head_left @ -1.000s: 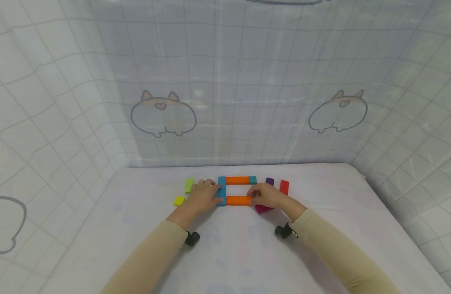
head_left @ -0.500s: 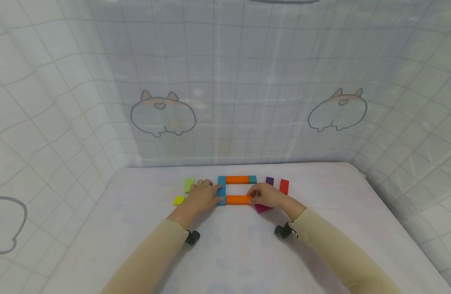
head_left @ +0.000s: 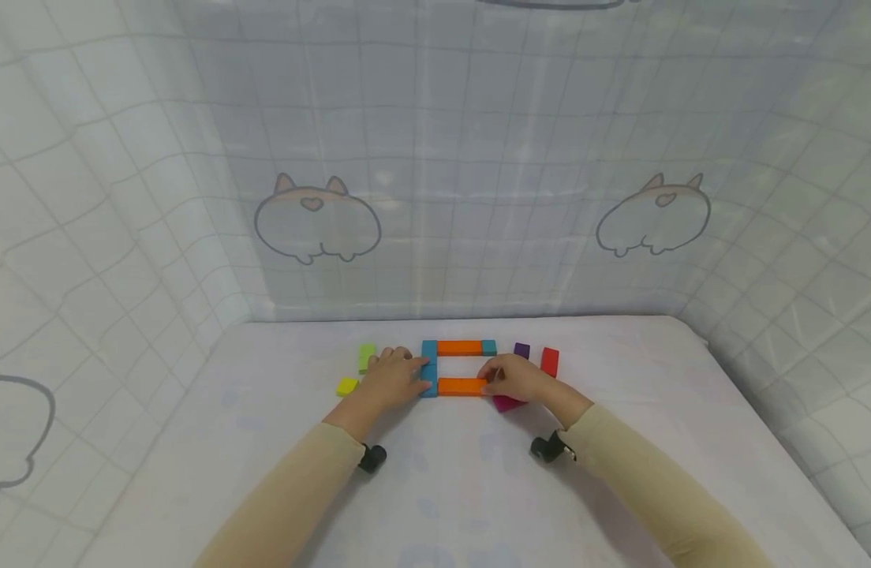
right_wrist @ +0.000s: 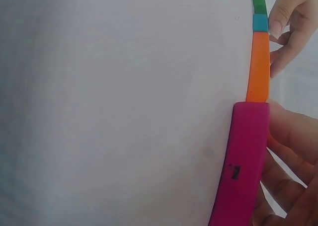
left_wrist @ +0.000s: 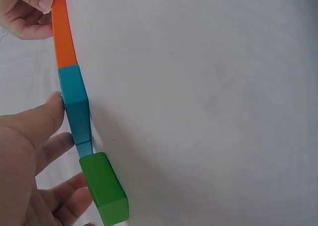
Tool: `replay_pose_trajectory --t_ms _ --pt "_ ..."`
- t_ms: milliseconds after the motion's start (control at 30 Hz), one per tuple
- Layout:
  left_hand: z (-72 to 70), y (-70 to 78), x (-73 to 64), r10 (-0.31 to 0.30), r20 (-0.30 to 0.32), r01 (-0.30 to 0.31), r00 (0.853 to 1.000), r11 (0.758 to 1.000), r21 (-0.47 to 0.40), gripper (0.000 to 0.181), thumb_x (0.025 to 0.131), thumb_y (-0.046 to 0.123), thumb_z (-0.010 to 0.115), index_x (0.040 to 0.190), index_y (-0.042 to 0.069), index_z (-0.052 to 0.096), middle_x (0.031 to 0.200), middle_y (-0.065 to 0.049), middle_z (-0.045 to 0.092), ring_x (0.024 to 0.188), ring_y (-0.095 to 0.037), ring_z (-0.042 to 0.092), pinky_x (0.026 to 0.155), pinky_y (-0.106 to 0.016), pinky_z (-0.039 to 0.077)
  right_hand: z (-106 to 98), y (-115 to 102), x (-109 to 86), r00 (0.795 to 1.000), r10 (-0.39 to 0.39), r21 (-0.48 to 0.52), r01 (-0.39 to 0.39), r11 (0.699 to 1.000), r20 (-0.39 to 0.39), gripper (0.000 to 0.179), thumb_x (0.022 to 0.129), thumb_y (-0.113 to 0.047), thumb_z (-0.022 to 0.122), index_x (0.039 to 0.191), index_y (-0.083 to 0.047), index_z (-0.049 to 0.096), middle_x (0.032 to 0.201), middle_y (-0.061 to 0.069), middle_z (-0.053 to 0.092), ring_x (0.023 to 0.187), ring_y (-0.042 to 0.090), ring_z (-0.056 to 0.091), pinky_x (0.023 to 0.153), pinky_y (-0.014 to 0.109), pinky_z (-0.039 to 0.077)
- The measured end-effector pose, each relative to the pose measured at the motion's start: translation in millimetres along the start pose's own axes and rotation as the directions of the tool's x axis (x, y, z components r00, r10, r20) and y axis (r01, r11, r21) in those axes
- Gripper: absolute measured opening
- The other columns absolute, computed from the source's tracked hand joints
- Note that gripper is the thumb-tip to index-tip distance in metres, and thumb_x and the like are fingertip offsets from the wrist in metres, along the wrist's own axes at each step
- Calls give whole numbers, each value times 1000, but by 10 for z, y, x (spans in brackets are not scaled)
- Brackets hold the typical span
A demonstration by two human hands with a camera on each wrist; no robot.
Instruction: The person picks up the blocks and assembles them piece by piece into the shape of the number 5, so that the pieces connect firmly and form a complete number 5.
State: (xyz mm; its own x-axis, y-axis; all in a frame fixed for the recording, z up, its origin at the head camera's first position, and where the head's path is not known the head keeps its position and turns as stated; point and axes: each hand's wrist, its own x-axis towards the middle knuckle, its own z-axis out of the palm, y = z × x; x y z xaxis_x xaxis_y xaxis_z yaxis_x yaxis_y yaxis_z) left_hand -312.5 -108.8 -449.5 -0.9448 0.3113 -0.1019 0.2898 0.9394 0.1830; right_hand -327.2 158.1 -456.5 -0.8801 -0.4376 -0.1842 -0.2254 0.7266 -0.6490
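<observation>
On the worktop (head_left: 450,497), we see the near orange block (head_left: 461,386) lying between two hands. Two blue blocks (head_left: 431,374) meet its left end in a row running away from us; there the left hand (head_left: 390,382), fingers loosely extended, touches them with thumb and forefinger. The right hand (head_left: 515,378) curls its fingers at its right end, but we cannot tell whether they pinch it. Beyond it we find the far orange block (head_left: 459,348) and a small teal block (head_left: 488,347); rightward of it, a magenta block (head_left: 508,404), a purple block (head_left: 522,349) and a red block (head_left: 549,361); leftward, a lime block (head_left: 367,355) and a yellow block (head_left: 346,386)
</observation>
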Motion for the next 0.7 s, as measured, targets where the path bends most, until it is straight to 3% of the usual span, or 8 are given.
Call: replay_pose_trajectory --t_ms 433,700 --pt "-1 -2 -21 1 10 -2 1000 1000 7 54 96 50 62 145 27 55 138 -10 54 116 -29 45 89 -45 38 22 4 7 1000 -3 -15 2 1000 -2 19 90 -16 76 109 -17 74 99 -6 65 92 15 55 87 33 52" --pt "17 -14 -13 6 3 -6 1000 1000 -7 55 96 50 62 145 27 55 139 -10 54 119 -30 45 93 -49 39 20 -39 -26 1000 13 -21 -13 1000 0 19 90 -17 77 108 -17 74 98 -6 65 93 15 56 87 33 52"
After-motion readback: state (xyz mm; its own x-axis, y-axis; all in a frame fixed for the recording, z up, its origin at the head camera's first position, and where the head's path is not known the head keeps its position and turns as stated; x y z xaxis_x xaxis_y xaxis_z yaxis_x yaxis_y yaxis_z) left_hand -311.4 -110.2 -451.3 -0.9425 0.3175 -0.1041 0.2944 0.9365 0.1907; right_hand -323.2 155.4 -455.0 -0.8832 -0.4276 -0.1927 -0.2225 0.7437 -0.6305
